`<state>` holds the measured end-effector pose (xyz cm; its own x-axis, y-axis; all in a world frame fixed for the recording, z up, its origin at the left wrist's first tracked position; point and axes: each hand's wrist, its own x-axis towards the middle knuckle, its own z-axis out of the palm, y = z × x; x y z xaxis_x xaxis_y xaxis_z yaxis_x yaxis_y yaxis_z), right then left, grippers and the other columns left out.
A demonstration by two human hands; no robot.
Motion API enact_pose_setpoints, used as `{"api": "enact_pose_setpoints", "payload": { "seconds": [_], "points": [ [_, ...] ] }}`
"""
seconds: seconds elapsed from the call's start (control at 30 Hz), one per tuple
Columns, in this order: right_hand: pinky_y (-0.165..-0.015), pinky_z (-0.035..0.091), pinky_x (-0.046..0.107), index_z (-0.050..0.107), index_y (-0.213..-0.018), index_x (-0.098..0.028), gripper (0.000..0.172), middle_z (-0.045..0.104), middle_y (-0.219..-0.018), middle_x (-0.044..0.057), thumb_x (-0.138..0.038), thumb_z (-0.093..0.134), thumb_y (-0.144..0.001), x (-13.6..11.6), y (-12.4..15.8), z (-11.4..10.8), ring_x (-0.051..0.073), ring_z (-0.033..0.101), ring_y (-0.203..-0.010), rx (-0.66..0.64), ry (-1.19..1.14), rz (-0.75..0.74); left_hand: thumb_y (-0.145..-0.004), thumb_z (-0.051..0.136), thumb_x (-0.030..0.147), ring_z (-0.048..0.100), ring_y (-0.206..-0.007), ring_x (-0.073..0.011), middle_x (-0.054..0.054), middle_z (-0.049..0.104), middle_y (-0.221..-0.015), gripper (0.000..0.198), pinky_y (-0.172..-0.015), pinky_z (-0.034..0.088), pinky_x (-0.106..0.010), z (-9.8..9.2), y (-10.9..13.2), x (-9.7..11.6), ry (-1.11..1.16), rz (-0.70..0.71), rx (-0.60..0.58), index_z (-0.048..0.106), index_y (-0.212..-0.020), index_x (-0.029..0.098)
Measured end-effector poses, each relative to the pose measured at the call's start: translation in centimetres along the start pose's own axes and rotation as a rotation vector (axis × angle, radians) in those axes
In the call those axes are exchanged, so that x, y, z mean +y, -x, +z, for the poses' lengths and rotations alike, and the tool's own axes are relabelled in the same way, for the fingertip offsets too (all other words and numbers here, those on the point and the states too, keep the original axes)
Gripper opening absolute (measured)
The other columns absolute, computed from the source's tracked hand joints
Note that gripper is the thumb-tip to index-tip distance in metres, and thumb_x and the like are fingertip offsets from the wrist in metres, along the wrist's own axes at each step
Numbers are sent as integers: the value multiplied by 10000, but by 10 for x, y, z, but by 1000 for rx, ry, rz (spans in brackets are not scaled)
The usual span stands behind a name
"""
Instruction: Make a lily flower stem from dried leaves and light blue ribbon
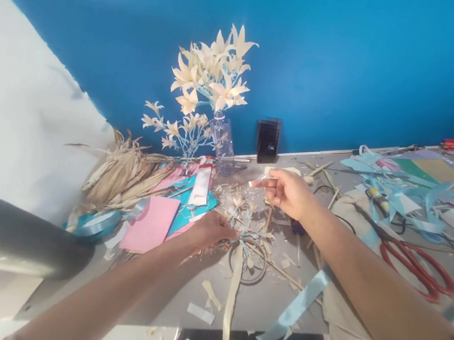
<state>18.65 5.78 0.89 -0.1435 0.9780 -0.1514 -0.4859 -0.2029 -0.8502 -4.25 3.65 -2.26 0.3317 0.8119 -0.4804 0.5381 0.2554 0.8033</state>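
My left hand (217, 230) is closed in a pinch on the thin blue-wrapped stems of a small husk flower spray (243, 234), low over the table. A long pale husk strip (232, 298) hangs down from the spray toward the table's front edge. Just right of and above it is my right hand (286, 193), its index finger pointing left and the other fingers curled; whether something small is in them is hidden. Beneath the spray lies a wire ring (255, 273). Husk scraps surround both hands.
A clear bottle (224, 140) holds tall husk flowers (213, 69) by the blue wall. Dried husks (122, 170), pink paper (150, 224) and blue ribbon (98, 224) lie left. Red-handled scissors (417, 266) rest on cloth at right, near tangled ribbon. A dark phone-like object (266, 145) stands behind.
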Motion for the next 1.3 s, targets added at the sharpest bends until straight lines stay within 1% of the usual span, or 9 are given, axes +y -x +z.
{"api": "enact_pose_setpoints", "payload": {
  "seconds": [0.13,0.27,0.4,0.6,0.73,0.93,1.07,1.17,1.3],
  "points": [
    [-361,240,216,447,-747,-222,159,763,-795,129,-254,599,-781,-1,1,0,97,464,-408,7,-15,-9,-586,807,501,201,-333,-51,82,290,-334,419,-377,92,-229,-4,-4,-2,41,-39,-57,566,-487,174],
    [-352,249,201,448,-731,-217,159,760,-774,126,-238,595,-789,-4,1,2,86,448,-389,25,-76,-27,-567,839,469,296,-362,-52,45,440,-427,426,-363,194,-215,-9,3,2,218,-10,-73,548,-519,160],
    [-343,264,175,442,-716,-210,176,764,-789,106,-212,612,-762,-7,-1,0,73,447,-389,162,-258,-147,-605,861,372,494,-501,-80,8,568,-591,358,-462,366,-203,-10,14,12,635,206,15,589,-626,141],
    [-327,279,161,450,-693,-206,207,772,-825,112,-221,652,-737,-4,-6,-2,61,428,-377,248,-359,-223,-702,825,345,524,-604,-95,16,573,-663,290,-541,423,-219,-2,25,32,1040,457,41,606,-717,156],
    [-335,302,164,456,-693,-209,259,773,-835,84,-237,711,-728,0,-3,4,54,430,-367,157,-357,-226,-713,822,331,537,-647,-101,17,566,-686,278,-553,429,-218,0,24,38,1128,532,82,603,-749,164],
    [-358,376,176,541,-696,-185,194,743,-751,64,-243,719,-748,26,1,24,93,545,-439,198,-325,-196,-668,850,355,545,-630,-104,21,577,-689,322,-511,415,-210,11,14,36,1224,498,41,599,-751,172],
    [-417,446,193,596,-713,-167,154,665,-617,30,-256,682,-805,43,10,41,138,622,-546,74,-315,-140,-649,862,348,583,-634,-110,15,604,-702,307,-558,476,-222,15,17,39,1224,475,44,628,-754,179],
    [-493,521,234,622,-765,-166,105,703,-739,54,-240,654,-832,41,17,44,176,681,-665,2,-314,-123,-643,865,339,642,-753,-156,6,625,-727,289,-677,538,-280,12,19,41,1211,460,32,635,-735,190],
    [-493,550,247,619,-787,-174,59,738,-930,80,-206,633,-834,32,16,39,193,705,-732,30,-309,-95,-650,860,327,664,-855,-191,-10,665,-794,267,-766,546,-324,12,15,36,1177,455,43,645,-745,200]
  ]
}}
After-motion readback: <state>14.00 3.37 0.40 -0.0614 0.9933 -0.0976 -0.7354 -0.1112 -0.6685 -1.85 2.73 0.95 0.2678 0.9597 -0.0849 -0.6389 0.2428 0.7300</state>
